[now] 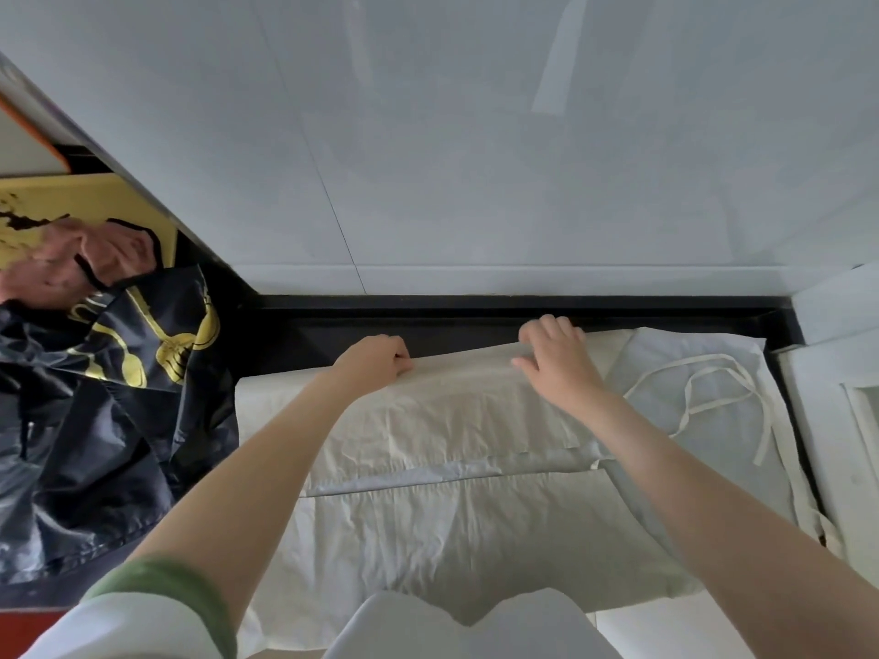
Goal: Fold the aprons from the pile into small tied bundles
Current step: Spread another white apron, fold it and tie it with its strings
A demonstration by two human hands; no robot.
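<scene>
- cream apron [428, 420] lies flat, directly below both hands and reaching back toward the person's body; its far edge meets the black ledge [475, 316] under the white wall [475, 159].
- the apron's long axis runs left to right; a folded band lies across its far half, and the ties [704, 387] loop loosely at the right end, just beside the right wrist.
- left hand [376, 359]: fingers curled tight over the far fold edge, gripping the cloth near its left part.
- right hand [556, 354]: fingers slightly apart, tips bent over the same edge with the thumb out to the left, holding the fold, which rises a little there.
- hands are apart, both on the far edge.
- dark pile [119, 373] with yellow print sits left of the apron, touching its left edge.
</scene>
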